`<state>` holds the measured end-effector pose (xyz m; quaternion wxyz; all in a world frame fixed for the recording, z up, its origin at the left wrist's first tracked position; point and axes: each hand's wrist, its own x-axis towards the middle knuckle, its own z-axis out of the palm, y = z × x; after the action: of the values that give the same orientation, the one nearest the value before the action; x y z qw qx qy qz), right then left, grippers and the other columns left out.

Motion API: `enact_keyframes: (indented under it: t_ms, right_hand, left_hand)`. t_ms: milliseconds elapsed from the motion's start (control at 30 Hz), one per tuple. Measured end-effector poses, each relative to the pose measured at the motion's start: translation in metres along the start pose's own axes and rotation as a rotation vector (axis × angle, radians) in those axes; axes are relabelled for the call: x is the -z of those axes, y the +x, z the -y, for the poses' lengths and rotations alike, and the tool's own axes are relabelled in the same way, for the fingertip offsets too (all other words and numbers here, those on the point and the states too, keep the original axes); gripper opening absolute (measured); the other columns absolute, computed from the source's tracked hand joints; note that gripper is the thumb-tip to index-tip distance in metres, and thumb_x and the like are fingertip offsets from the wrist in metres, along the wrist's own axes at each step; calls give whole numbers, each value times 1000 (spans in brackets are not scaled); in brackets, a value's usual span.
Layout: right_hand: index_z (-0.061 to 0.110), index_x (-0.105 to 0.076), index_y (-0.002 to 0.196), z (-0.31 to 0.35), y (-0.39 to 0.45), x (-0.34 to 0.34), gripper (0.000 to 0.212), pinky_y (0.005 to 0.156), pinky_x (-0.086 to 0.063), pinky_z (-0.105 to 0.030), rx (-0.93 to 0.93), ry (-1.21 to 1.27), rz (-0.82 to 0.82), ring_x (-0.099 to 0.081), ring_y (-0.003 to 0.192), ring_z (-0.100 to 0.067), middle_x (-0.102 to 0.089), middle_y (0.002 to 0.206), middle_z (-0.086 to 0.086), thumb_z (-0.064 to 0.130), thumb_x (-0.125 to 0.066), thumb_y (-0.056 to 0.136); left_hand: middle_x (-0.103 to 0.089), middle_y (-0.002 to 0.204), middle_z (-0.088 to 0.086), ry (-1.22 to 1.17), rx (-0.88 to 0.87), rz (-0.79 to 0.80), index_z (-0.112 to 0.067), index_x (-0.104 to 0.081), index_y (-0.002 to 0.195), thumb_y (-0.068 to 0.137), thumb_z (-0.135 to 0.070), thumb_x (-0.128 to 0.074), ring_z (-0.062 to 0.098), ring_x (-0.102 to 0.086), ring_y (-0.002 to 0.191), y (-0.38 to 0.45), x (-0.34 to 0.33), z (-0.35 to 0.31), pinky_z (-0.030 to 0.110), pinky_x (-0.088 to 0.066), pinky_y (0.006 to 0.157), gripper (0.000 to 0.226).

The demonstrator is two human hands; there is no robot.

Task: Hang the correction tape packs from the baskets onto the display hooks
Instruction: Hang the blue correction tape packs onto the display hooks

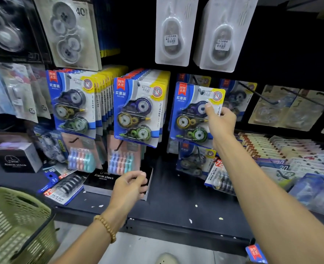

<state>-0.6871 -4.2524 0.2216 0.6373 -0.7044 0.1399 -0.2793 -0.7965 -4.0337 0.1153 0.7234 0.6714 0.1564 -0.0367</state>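
Here, the right hand (221, 119) pinches a blue-and-yellow blister card of three correction tapes (196, 113) by its right edge, thumb on the front, holding it at the display hook (201, 90).

The left hand (129, 184) hangs loosely curled, holding nothing, above a black box (104, 181) lettered "Alarm clock DESIGN". Nearby flat packs read "VALUE PACK". A green plastic basket (14, 221) sits lower left.

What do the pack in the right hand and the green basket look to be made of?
Correction tape pack: glossy printed card backing under a clear plastic blister, judging by glare over the three dispensers. Green basket: apparently moulded matte plastic, with slotted walls and a cut-out handle. The right hand pinches the pack's edge.
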Motion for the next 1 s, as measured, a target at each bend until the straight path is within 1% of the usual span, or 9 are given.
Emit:
enact_keyframes:
  t_ms: [167,233,333,433,533,667,767,833,1000]
  right_hand:
    - [15,-64,102,-15,29,-10,24,62,-43,-21,8,-40,67,-54,73,-4,-63,89,4,39,-64,97]
    - [15,-61,103,-21,32,-7,28,63,-41,-24,-11,-86,120,-52,73,-5,-59,87,6,42,-62,98]
    - [14,-61,106,-39,18,5,31,76,-42,-32,-66,-177,144,-57,83,-12,-60,91,5,44,-58,100]
    - [18,-62,94,-67,-11,20,23,88,-51,-41,-149,-166,143,-65,100,-24,-68,103,-4,39,-56,101]
    - [22,-61,88,-81,-51,26,20,90,-51,-43,-215,-133,173,-67,98,-27,-71,101,-6,36,-56,102]
    - [14,-65,101,-81,-106,16,23,76,-46,-33,-204,-77,258,-63,85,-20,-67,89,0,33,-53,104]
    - [29,-60,96,-80,-150,-5,11,81,-50,-34,-212,-49,349,-66,92,-18,-67,92,6,34,-53,103]
    - [34,-59,93,-77,-180,-26,12,87,-52,-38,-192,-60,428,-66,96,-18,-67,93,7,33,-53,103]
    - [29,-61,93,-75,-244,-99,14,82,-51,-39,-177,-91,650,-64,86,-27,-68,96,-13,25,-52,103]
  left_hand:
    - [-70,95,9,-2,20,-22,-17,-65,98,101,-15,-59,22,-68,82,12,-14,0,25,-54,68,7]
    - [-66,92,11,-13,26,-19,-16,-63,96,101,-13,-58,25,-62,84,11,-19,2,26,-48,64,8]
    - [-62,92,13,-10,46,-7,-14,-63,97,101,-11,-57,27,-58,86,8,-26,9,29,-45,67,8]
    - [-63,94,12,0,48,8,-15,-64,95,102,-12,-57,26,-60,86,-2,-27,16,28,-46,68,9]
    - [-68,94,8,8,35,2,-18,-65,98,102,-17,-58,24,-66,87,-17,-16,25,29,-53,76,8]
    - [-72,96,6,-15,36,-63,-18,-66,101,101,-19,-60,21,-70,85,-37,20,38,33,-56,80,6]
    - [-71,95,8,-52,47,-144,-17,-65,99,100,-17,-60,21,-68,81,-53,62,51,33,-54,75,5]
    - [-71,96,8,-60,54,-209,-16,-66,101,101,-17,-60,22,-68,81,-63,96,61,33,-53,76,6]
    - [-69,97,8,-125,98,-434,-15,-66,105,101,-17,-59,24,-67,82,-79,191,86,35,-52,78,8]
